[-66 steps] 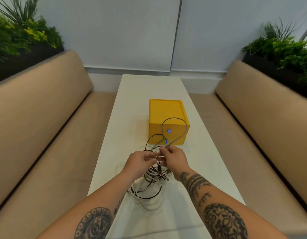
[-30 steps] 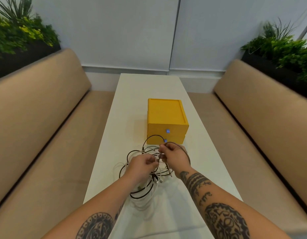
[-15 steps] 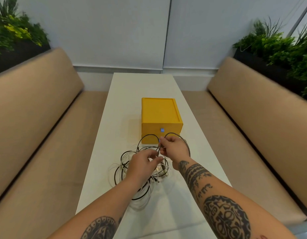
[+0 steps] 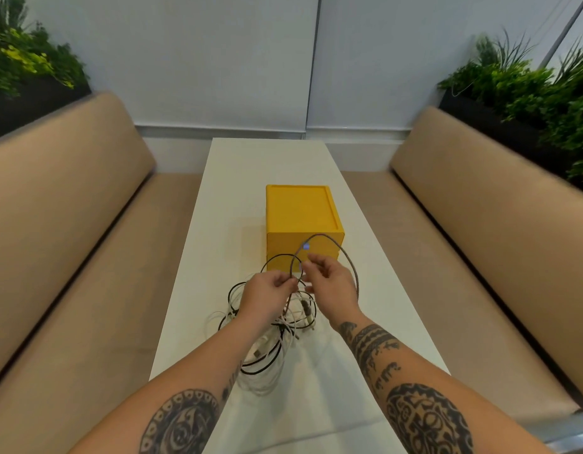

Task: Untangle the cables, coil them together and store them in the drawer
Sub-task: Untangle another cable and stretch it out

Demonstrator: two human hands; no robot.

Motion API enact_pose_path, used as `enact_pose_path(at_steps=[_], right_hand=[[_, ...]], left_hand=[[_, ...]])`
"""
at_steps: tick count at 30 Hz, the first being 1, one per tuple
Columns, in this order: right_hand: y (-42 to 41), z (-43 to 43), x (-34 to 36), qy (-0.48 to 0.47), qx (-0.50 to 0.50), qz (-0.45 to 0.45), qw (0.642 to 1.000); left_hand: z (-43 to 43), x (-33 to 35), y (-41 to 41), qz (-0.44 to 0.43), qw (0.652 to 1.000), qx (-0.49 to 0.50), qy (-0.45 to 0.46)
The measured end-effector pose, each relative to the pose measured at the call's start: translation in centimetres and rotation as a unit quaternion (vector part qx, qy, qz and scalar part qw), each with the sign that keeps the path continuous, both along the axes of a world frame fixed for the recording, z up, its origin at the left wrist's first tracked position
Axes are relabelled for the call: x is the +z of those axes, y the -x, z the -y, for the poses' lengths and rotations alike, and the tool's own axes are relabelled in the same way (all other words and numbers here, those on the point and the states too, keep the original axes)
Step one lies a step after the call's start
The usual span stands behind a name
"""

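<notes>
A tangle of thin black and white cables [image 4: 270,335] lies in loose overlapping loops on the near half of the table, its upper part lifted off the surface. One brownish braided cable [image 4: 344,257] rises out of it in a tall arch that crosses in front of the drawer box. The yellow drawer box [image 4: 301,214] stands upright just beyond the tangle, a small cube with two shut drawers, the upper one showing a small pale blue knob [image 4: 305,246].

Bare, sleeveless forearms with dark tattoos: round medallions, bands, small glyphs; unadorned hands.
</notes>
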State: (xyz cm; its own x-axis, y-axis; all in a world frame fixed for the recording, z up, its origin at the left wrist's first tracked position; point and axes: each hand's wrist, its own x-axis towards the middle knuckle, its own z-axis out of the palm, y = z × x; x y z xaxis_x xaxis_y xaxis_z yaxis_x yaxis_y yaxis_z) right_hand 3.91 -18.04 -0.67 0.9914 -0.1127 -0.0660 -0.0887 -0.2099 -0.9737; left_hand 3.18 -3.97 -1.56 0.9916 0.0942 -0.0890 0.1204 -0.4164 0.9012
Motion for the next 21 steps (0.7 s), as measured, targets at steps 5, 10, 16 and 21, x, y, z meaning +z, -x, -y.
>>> enact_pose_path(at_steps=[5,10,16,21], right_hand=[[2.2,-0.4,-2.5,0.148,0.107,-0.006,0.983],[2.0,-0.5,-3.7,0.178,0.076,-0.027,0.981],[0.5,-0.4,-2.8,0.055,0.032,-0.088,0.994],[0.2,-0.8,-2.2,0.011,0.014,-0.092,0.996]], left_hand=[[0.5,0.6,-0.4,-0.023,0.989,0.026,0.141],[0.5,0.1,-0.4,-0.025,0.99,-0.001,0.141],[-1.1,-2.5,0.7,-0.017,0.997,-0.069,0.008],[-1.2,-3.8,0.7,0.044,0.988,-0.072,-0.13]])
